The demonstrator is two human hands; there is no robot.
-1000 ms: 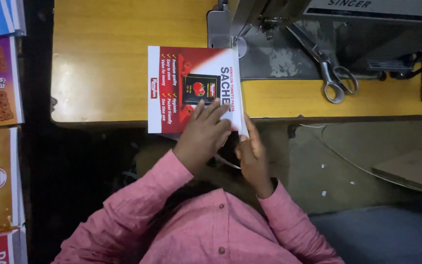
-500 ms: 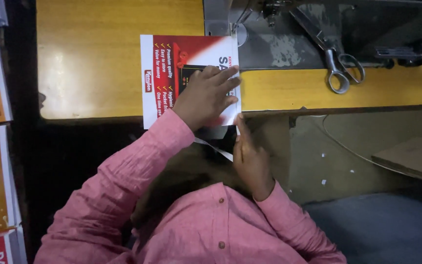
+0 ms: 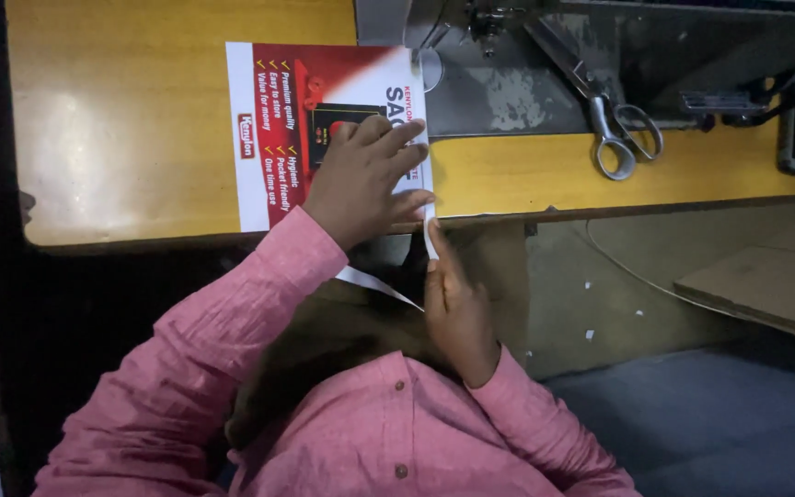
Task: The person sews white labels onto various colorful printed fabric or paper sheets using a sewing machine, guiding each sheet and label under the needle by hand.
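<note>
Bearing everything: yellow wooden desk (image 3: pixel 121 120), spread beneath both hands. Grey sewing-machine bed (image 3: pixel 508 92), beyond the right fingers. Red-and-white printed sheet (image 3: pixel 273 129), flat on the desk, pinned under the left hand (image 3: pixel 365 179), fingers spread open and pressing down. Right hand (image 3: pixel 453 299), below the desk edge, fingers pinched on a thin white strip (image 3: pixel 429 235) at the sheet's corner. Scissors (image 3: pixel 614 120), well right of the fingers.

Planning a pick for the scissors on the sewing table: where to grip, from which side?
Grip the scissors at the closed blades just above the pivot, coming straight down from above. They lie flat on the sewing machine bed, blades shut and pointing up-left, finger loops overhanging the yellow table. The left hand and right hand are at the printed sheet, well clear.
</note>
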